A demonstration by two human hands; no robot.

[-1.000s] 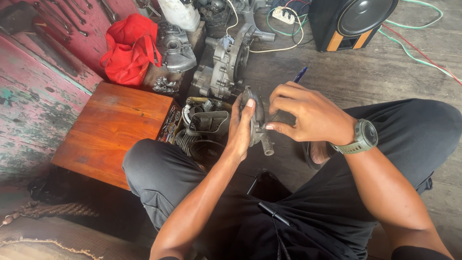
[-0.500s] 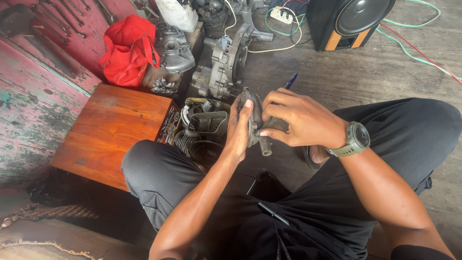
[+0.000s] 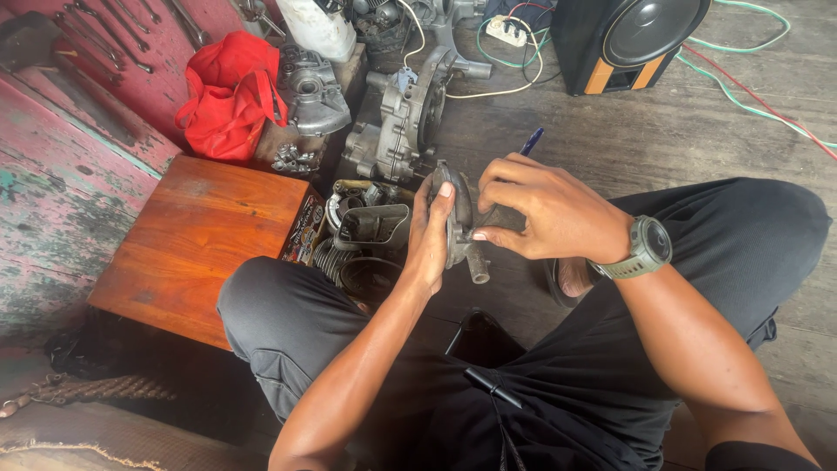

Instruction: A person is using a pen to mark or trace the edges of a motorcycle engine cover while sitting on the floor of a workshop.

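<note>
From above, the seated person's left hand [image 3: 429, 240] cups a grey metal engine part [image 3: 459, 228] above the lap while the right hand [image 3: 542, 214] pinches its edge, and that loose fingertip grip could, I reckon, let it slip onto the parts box [image 3: 362, 240] below.

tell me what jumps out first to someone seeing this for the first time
At centre, the left hand and right hand clasp a small grey metal part above the person's lap. A bright red bag sits upper left against the pink wall, beside a wooden box, with a black speaker at the top right.
</note>
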